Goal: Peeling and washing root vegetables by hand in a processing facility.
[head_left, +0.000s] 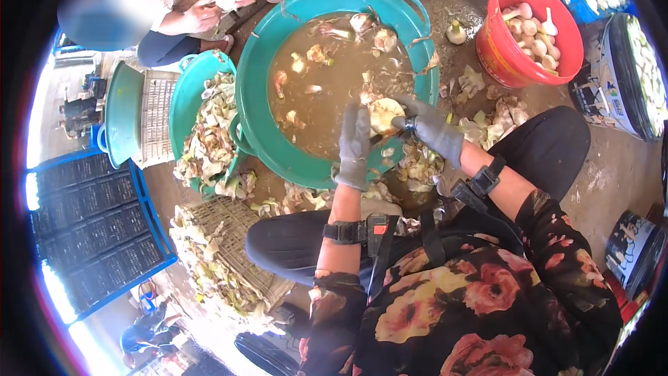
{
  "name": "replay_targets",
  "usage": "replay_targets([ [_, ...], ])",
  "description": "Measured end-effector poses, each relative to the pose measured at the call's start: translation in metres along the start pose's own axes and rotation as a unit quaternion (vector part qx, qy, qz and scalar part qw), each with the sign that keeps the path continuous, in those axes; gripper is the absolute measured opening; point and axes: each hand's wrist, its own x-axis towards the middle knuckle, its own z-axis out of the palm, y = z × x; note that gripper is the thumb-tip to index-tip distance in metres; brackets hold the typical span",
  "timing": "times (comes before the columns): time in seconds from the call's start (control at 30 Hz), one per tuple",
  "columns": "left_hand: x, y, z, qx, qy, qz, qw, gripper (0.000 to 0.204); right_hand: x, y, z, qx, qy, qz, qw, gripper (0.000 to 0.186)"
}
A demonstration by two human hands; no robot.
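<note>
Over the near side of a big green tub of muddy water, I hold a pale yellowish garlic bulb between my grey-gloved hands. My left hand is closed against the bulb's left side, its fingers pointing up. From the right, my right hand curls its fingers beside the bulb. A small dark item shows at its fingertips, too little of it to name. Several dirty bulbs float in the water, among them one garlic bulb near the far rim.
Peeled bulbs fill a red bucket at the far right; a loose bulb lies beside it. Peelings heap in a smaller green tub and on a woven crate at left. A co-worker's hands work at the far left.
</note>
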Motion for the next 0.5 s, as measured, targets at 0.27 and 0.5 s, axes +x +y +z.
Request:
replay_targets([
  [0.27,-0.021,0.009,0.039,0.11,0.182,-0.065,0.975,0.019,-0.005,0.028,0.023,-0.214,0.158,0.001,0.964,0.052],
  [0.5,-0.017,0.004,0.014,-0.234,0.09,-0.132,0.959,0.026,-0.009,0.025,0.019,-0.007,0.133,-0.008,0.991,0.054],
])
